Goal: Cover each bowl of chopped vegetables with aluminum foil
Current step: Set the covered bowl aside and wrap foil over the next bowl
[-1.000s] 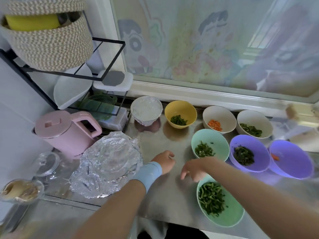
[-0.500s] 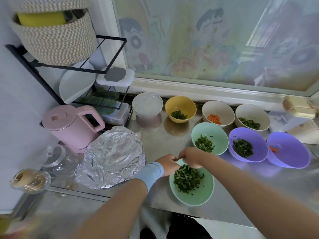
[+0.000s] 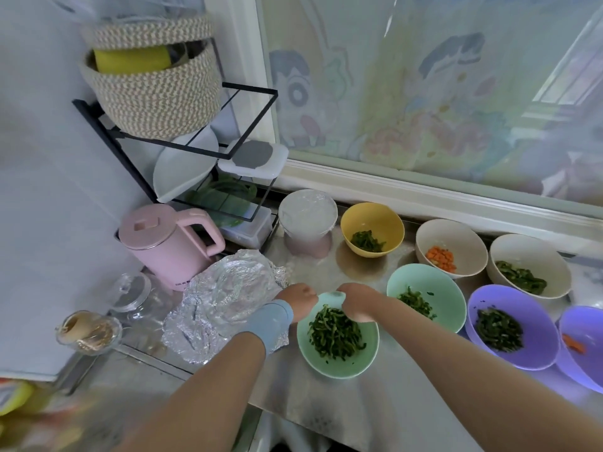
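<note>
A mint-green bowl (image 3: 326, 370) of chopped green vegetables stands uncovered at the counter's front. My left hand (image 3: 298, 300), with a blue wristband, and my right hand (image 3: 357, 303) both grip its far rim, fingers curled over the edge. Just left of it lies a crumpled sheet of aluminum foil (image 3: 228, 295) shaped over something round. Behind are uncovered bowls: yellow (image 3: 375, 216), beige with carrot (image 3: 456, 236), beige with greens (image 3: 522, 252), a second green one (image 3: 434, 282) and two purple ones (image 3: 499, 305) (image 3: 587, 324). A covered bowl (image 3: 306, 212) stands at the back.
A pink kettle (image 3: 169, 243) stands at the left, under a black wire rack (image 3: 248, 119) that carries a woven basket (image 3: 153, 93). A glass lid (image 3: 130, 290) and a glass jar (image 3: 86, 331) sit near the counter's left front edge. A window ledge (image 3: 424, 197) runs behind the bowls.
Both hands took hold of the near green bowl and dragged it left, from the right front toward the foil sheet. The other bowls stayed in place.
</note>
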{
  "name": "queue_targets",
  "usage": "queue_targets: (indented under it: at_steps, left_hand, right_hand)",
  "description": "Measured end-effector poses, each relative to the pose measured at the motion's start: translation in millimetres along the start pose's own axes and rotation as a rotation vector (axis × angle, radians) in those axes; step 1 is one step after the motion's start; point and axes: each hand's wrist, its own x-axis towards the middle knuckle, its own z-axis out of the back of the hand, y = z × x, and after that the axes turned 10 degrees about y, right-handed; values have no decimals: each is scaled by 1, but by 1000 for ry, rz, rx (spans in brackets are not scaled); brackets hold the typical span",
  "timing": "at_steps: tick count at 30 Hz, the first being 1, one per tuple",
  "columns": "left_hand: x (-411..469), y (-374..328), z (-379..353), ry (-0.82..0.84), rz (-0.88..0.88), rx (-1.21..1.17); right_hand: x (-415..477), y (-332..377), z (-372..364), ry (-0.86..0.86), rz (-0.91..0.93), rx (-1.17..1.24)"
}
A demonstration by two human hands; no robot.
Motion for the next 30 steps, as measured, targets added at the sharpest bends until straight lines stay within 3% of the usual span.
queue_targets:
  at_steps: [5, 8, 12, 15, 19, 24, 30]
  left_hand:
    - [-4, 20, 15, 84, 73, 55]
    - [-10, 37, 29, 13, 93, 34]
    - [-13, 73, 51, -166, 118, -16]
    - [-16, 103, 58, -242, 166, 163]
    - [-18, 143, 55, -98, 212, 438]
    - [-21, 182, 50, -187, 145, 331]
    - [-29, 201, 46, -324, 18, 84]
  right_hand:
    - [12, 31, 8, 137, 43, -169]
    - [22, 57, 5, 165, 81, -292]
    - [34, 100, -10, -8, 204, -296]
    - [48, 125, -30, -53, 282, -278]
    - [62, 135, -53, -116, 339, -497]
    - [69, 139, -74, -266, 391, -608]
    - [67, 154, -89, -181, 315, -579]
